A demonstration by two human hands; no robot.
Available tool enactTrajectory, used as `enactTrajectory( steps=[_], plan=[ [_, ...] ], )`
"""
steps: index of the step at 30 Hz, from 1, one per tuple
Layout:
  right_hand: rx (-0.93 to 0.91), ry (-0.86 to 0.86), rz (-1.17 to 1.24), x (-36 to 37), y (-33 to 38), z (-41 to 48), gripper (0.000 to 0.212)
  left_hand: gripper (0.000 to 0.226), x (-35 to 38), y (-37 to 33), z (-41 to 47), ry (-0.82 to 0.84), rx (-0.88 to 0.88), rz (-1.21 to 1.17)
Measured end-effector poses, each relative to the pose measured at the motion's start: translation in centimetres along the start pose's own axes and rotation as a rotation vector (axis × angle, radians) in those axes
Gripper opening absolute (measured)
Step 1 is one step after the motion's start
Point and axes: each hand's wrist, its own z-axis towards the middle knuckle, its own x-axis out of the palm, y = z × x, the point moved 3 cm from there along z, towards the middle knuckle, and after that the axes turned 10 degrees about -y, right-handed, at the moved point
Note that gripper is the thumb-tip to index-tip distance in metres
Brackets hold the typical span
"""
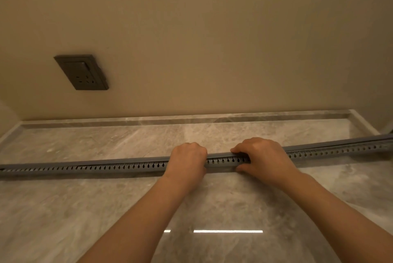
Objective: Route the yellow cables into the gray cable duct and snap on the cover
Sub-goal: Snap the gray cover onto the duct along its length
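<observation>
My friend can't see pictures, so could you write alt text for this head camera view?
Two bare hands, left hand and right hand, press down on a long gray cable duct lying across a marble counter. A dark wall socket sits on the beige wall behind; no yellow cables show.

Head view — downward, close over countertop [106, 209].

Wall [212, 39]: you're facing plain beige paint, nothing hanging on it.
Outlet [81, 72]: a dark gray socket plate is sitting on the wall, off to your left.
Counter [74, 209]: glossy gray marble is spreading out under you, with a raised lip [191, 118] running along the back.
Light: a bright strip [228, 231] is reflecting off the polish, and everything's glowing warm.
</observation>
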Motion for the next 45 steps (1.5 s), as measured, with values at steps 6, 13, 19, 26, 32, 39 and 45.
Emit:
enactTrajectory(
  steps=[6,13,19,26,32,39,45],
  plan=[
    [-0.058,0.01,-0.036,-0.2,-0.3,0.8,0.038,0.019,0.1,0.0,0.1,0.016,-0.023,-0.01],
    [-0.085,0.026,-0.013,-0.2,-0.6,1.3,0.037,0.017,-0.4,-0.3,0.1,0.036,-0.098,-0.025],
    [-0.065,0.006,0.025,-0.3,-0.8,1.5,0.03,0.018,-0.7,-3.6,0.7,-0.041,-0.085,-0.143],
    [-0.018,-0.039,0.064,-0.3,-0.5,1.2,0.016,0.018,-0.6,-5.5,1.7,-0.049,-0.067,-0.089],
    [0.073,-0.14,0.146,0.2,-0.5,-0.2,0.021,0.018,-0.5,-5.2,1.7,-0.045,0.053,-0.073],
    [0.079,-0.165,0.248,1.2,-0.7,-1.8,0.037,0.014,-0.4,-5.0,1.8,-0.075,0.061,-0.11],
    [0.122,-0.121,0.169,0.0,-3.0,-2.6,0.044,0.014,-0.3,-5.2,2.1,-0.04,0.038,-0.076]
  ],
)
